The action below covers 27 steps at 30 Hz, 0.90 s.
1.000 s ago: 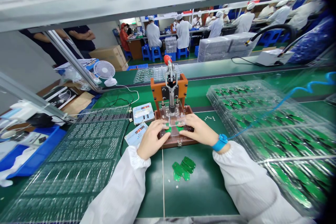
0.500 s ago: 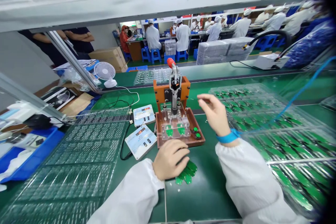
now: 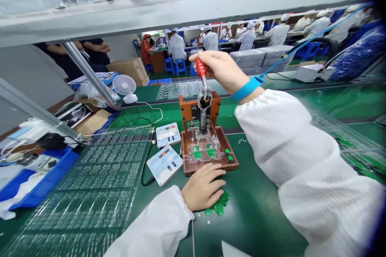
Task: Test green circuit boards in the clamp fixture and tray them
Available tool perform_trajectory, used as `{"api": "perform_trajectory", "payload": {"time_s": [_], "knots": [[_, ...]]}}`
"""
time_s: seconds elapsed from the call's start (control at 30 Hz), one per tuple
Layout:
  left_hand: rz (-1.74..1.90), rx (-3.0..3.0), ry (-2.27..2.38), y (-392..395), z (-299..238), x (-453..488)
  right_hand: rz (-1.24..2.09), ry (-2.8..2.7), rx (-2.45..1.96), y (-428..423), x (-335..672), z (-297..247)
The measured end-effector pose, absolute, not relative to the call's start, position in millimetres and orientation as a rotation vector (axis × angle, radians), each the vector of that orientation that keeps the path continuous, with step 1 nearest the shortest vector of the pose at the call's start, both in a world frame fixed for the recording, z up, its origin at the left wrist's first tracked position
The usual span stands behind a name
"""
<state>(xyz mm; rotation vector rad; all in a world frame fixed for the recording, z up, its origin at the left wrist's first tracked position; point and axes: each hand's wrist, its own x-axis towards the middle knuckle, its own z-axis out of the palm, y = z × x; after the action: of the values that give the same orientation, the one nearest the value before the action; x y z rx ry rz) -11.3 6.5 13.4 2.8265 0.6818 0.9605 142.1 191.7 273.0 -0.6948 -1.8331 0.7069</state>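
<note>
My right hand (image 3: 224,70) is closed around the red handle (image 3: 200,67) of a toggle clamp, with a blue wrist band at the cuff. The handle stands nearly upright on a press fixture (image 3: 199,108) with an orange frame and a brown base. Two green circuit boards (image 3: 211,151) sit under its clear plate at the front. My left hand (image 3: 203,186) lies palm down before the base, fingers spread, partly over a small pile of green circuit boards (image 3: 219,207). Whether its fingertips touch the base or the pile I cannot tell.
Two meter boxes (image 3: 165,164) with red digits stand left of the fixture. Clear empty trays (image 3: 99,184) cover the left side; trays with green boards (image 3: 358,148) lie right, partly behind my sleeve. A small fan (image 3: 124,85) stands behind. A shelf beam (image 3: 193,2) crosses overhead.
My right hand has moved up and left from beside the fixture and taken hold of the red handle. My left hand stays by the pile, its fingers now more spread.
</note>
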Motion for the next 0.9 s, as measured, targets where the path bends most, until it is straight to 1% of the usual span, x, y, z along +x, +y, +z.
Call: {"api": "perform_trajectory", "payload": {"time_s": [0.07,0.13,0.23,0.3,0.43,0.57,0.73,0.9], "knots": [[0.961,2.832,0.682,6,12,-11,0.529,-1.837,-0.553,154,140,277],[0.97,2.834,0.684,6,11,-11,0.332,-1.763,-0.506,110,141,271],[0.994,2.835,0.694,6,10,-10,0.159,-1.811,-0.539,60,146,248],[1.002,2.833,0.699,6,10,-9,0.093,-1.862,-0.547,43,149,233],[0.973,2.813,0.713,6,10,-8,0.044,-1.896,-0.518,37,152,212],[0.935,2.795,0.721,6,10,-8,0.086,-1.854,-0.423,42,151,186],[1.003,2.779,0.723,6,11,-7,0.127,-1.845,-0.357,51,147,144],[1.009,2.766,0.74,6,10,-6,0.114,-1.757,-0.34,54,137,129]]}}
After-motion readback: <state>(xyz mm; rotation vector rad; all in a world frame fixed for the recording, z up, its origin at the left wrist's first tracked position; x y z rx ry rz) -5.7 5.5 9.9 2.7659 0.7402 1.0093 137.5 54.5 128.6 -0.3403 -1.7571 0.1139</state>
